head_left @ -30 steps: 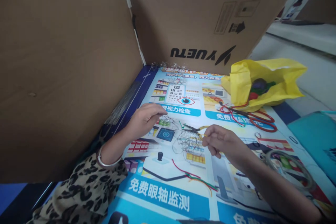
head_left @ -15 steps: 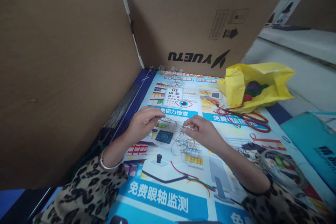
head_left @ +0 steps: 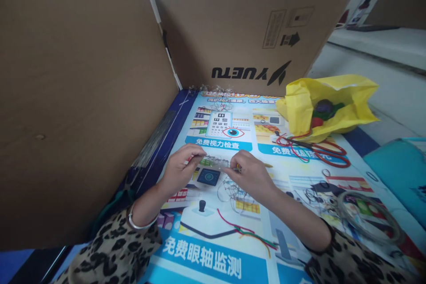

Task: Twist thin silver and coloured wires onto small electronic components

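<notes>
Between my hands stretches a thin twisted wire strand (head_left: 216, 162), its loose tangled loops (head_left: 234, 193) hanging toward the printed poster (head_left: 213, 222). My left hand (head_left: 183, 162) pinches the left end between thumb and fingertips. At the other end, my right hand (head_left: 252, 172) is closed on the wire, its fingertips partly hidden from view. A small yellow tip (head_left: 268, 165) shows just beyond the right hand; I cannot make out what it belongs to. Below the hands lie red, green and yellow cords (head_left: 248, 233).
A yellow bag (head_left: 299, 108) with coloured balls of cord stands at the right, red-handled scissors (head_left: 333, 153) before it. A coil of clear line (head_left: 369, 217) and small rings lie nearer. Cardboard panels (head_left: 259, 22) wall the left and back. Straight wires (head_left: 155, 140) lie along the left edge.
My right hand has turned over and moved slightly, its knuckles now facing up more. The left hand stays nearly in place. A yellow tip has appeared beside the right hand.
</notes>
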Available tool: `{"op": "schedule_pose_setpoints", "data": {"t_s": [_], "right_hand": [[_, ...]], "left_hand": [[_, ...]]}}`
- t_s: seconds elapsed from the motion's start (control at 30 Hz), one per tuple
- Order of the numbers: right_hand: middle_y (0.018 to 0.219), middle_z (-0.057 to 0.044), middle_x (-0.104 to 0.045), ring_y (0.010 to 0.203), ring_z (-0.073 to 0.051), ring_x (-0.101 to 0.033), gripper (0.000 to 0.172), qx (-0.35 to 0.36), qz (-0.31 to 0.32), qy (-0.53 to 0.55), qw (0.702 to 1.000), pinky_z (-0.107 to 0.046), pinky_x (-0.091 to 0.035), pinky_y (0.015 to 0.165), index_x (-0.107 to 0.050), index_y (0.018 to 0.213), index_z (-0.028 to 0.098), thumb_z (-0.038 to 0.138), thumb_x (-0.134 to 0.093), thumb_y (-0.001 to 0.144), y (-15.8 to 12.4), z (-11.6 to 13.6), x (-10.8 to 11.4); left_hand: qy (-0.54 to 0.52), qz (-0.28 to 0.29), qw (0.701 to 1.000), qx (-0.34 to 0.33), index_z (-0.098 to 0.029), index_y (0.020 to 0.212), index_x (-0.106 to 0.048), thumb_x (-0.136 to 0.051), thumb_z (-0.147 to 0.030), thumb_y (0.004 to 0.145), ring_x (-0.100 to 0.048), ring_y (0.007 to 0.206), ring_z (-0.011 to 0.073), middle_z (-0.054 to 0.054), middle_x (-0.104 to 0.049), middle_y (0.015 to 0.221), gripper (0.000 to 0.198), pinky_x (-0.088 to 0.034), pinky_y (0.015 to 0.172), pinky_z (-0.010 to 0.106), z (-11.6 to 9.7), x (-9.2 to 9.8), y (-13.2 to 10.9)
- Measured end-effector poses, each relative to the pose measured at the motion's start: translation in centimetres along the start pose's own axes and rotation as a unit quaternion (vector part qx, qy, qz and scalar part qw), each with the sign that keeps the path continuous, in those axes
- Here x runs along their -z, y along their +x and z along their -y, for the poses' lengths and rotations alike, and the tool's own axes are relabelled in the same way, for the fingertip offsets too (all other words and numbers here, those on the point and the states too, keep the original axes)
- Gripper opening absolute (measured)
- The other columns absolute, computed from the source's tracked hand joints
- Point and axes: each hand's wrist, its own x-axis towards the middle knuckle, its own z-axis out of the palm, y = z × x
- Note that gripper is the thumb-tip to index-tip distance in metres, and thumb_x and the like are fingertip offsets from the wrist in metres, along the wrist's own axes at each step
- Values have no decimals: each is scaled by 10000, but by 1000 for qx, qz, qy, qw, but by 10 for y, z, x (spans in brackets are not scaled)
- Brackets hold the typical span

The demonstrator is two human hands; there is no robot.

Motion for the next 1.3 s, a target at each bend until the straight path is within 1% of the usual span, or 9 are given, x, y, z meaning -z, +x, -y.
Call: {"op": "schedule_pose_setpoints", "data": {"t_s": [0.13,0.23,0.3,0.4,0.53,0.7,0.87,1.1,1.3], "right_hand": [[741,2,-537,713,-154,-533,217,14,14,-4,1000,-257,-372,622,-457,683,210,299,-634,770,-4,1,-1],[736,4,-537,689,-156,-521,240,-4,20,-23,1000,-257,-356,591,-446,699,211,326,-651,748,-4,2,-1],[742,3,-542,662,-157,-513,249,-32,18,-38,999,-257,-344,570,-452,734,212,350,-659,731,-4,3,-1],[792,-7,-569,669,-159,-527,243,-62,25,-31,997,-260,-352,574,-486,807,211,361,-658,722,-3,3,-2],[817,-4,-593,659,-141,-536,194,-71,48,13,996,-253,-371,583,-545,841,220,347,-645,734,-1,2,-3],[695,27,-571,555,-116,-485,166,-80,57,39,994,-235,-349,530,-571,812,227,352,-644,732,1,4,-3],[658,32,-543,560,-116,-485,127,-75,58,49,994,-232,-350,537,-565,766,219,318,-641,742,4,8,-4],[678,25,-550,594,-116,-498,123,-52,48,49,996,-232,-353,554,-538,703,208,276,-623,760,2,8,-7],[664,26,-555,583,-114,-503,86,-64,52,59,995,-231,-357,553,-542,708,206,243,-602,758,3,8,-7]], "left_hand": [[-47,-33,994,95,-181,842,-603,-536,-192,842,-596,857,154,42,-619,872,68,-482,787,285,-1,-7,-12],[-100,-54,979,172,-180,857,-588,-547,-219,834,-603,842,151,34,-625,875,61,-488,768,271,-2,-12,-17],[-135,-70,967,206,-180,861,-581,-566,-228,820,-612,830,147,27,-634,867,65,-491,764,265,-3,-14,-19],[-166,-92,954,232,-177,851,-580,-597,-225,793,-617,822,138,21,-638,856,77,-491,767,257,-2,-16,-21],[-174,-108,947,249,-174,844,-581,-612,-232,777,-615,795,131,18,-637,841,93,-494,742,247,-1,-17,-23],[-187,-121,941,254,-180,844,-573,-609,-239,772,-602,758,117,3,-623,817,99,-489,709,232,0,-18,-22],[-198,-118,938,260,-177,863,-572,-611,-240,778,-607,821,130,13,-625,845,113,-487,767,251,0,-19,-21],[-198,-99,941,255,-183,964,-564,-592,-265,807,-584,910,141,36,-600,956,180,-464,838,269,-3,-22,-25],[-144,-60,963,221,-208,1114,-481,-621,-236,777,-514,1103,192,78,-534,1162,365,-401,966,342,-6,-28,-26]]}}
